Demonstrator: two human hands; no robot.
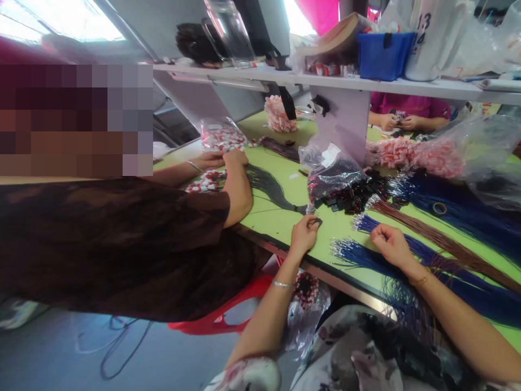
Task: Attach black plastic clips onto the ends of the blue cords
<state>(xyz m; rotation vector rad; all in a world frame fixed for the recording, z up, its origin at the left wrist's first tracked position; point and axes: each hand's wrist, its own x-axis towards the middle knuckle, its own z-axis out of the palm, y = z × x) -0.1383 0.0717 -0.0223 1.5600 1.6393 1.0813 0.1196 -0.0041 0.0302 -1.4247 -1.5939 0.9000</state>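
Note:
My left hand (305, 234) is closed at the table's near edge, its fingers pinching a small black piece (318, 221) beside the metal-tipped end of a black wire bundle (271, 187). My right hand (388, 244) is curled over blue wires with silvery ends; whatever it grips is hidden. A blue-purple bundle (365, 222) lies just behind it and another blue bundle (350, 251) to its left. Brown wires (423, 224) run diagonally farther back. Black connector housings (352, 198) are heaped beyond my hands, next to a clear plastic bag (334, 171).
At the left, a person in dark clothing (122, 244) reaches over red and white parts (207, 181). Another person's hands (401, 121) show under the shelf (264, 75), which holds a blue bin (385, 57). Pink connectors (423, 155) and dark blue wires (468, 209) lie at the right.

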